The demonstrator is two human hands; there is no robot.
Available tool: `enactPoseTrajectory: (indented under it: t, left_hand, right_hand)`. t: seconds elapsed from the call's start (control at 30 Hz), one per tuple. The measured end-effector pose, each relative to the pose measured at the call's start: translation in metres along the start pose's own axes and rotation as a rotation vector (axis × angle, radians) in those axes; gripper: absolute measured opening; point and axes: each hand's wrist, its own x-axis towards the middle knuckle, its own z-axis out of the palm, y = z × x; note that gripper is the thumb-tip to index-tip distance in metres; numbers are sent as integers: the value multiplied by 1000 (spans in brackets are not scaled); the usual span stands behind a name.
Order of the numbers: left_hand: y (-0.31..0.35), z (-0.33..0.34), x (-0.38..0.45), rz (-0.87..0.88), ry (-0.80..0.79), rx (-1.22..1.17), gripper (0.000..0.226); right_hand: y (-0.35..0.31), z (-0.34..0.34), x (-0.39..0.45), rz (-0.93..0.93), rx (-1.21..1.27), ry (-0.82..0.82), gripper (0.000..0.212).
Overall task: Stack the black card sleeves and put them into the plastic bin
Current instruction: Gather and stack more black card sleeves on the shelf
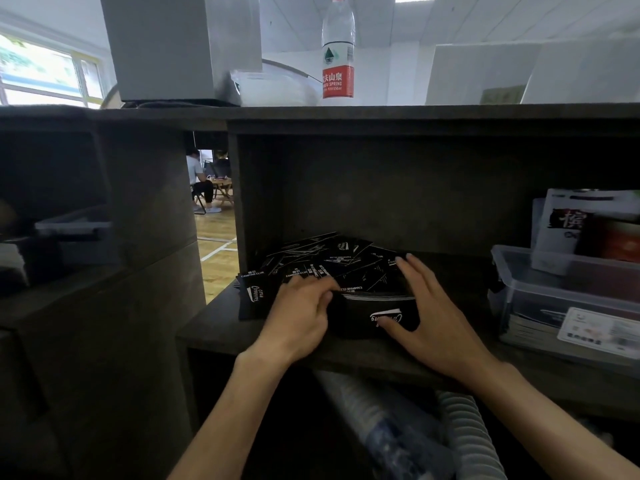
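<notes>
Several black card sleeves (332,261) with white print lie in a loose heap on the dark shelf (214,327). In front of the heap stands a squared stack of black sleeves (360,315). My left hand (299,311) holds the stack's left end, fingers curled over its top edge. My right hand (426,306) grips the right end, fingers over the top and thumb on the printed front face. One sleeve (251,296) lies apart at the left. The clear plastic bin (540,282) stands on the shelf to the right.
The bin holds papers and packets, with a card leaning at its front. A water bottle (338,50) and a grey box (180,46) stand on the shelf top. A grey tray (74,233) sits in the left compartment. Hose and plastic lie below the shelf.
</notes>
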Motion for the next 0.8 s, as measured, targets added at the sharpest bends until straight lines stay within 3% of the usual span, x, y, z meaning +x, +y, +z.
enactPoseTrajectory:
  t: [0.07,0.13,0.17,0.23,0.27,0.33,0.4,0.5,0.63,0.73,0.8]
  left_hand:
    - [6,-1,3,-9,-125,-24,25]
    - [14,-1,4,-52,-251,-249,29]
    - [16,-1,3,-106,-266,-370,32]
    - [12,0,0,-238,-118,-459,30]
    - [5,1,0,-307,28,-342,26]
    - [-8,0,-3,-445,229,156,31]
    - [-14,1,-7,-551,171,455,60]
    - [-15,7,-6,-590,99,441,75]
    - [-17,3,-4,-626,127,241,57]
    - [-15,-2,-10,-623,268,-24,17]
    - [-12,-7,-14,-613,392,-92,5]
  right_hand:
    - [2,1,0,-27,-16,-11,81]
    - [4,1,0,-77,-52,-19,58]
    - [3,0,0,-90,-74,-21,49]
    - [2,0,1,-104,-124,-14,40]
    - [2,0,1,-102,-142,-11,37]
    - [2,1,1,-91,-156,-10,35]
    - [2,1,1,-81,-156,-20,35]
    - [2,0,2,-69,-162,-34,36]
    - [1,0,1,-62,-157,-28,35]
    - [0,-1,1,-59,-148,-25,36]
    - [0,-1,0,-60,-148,-19,38]
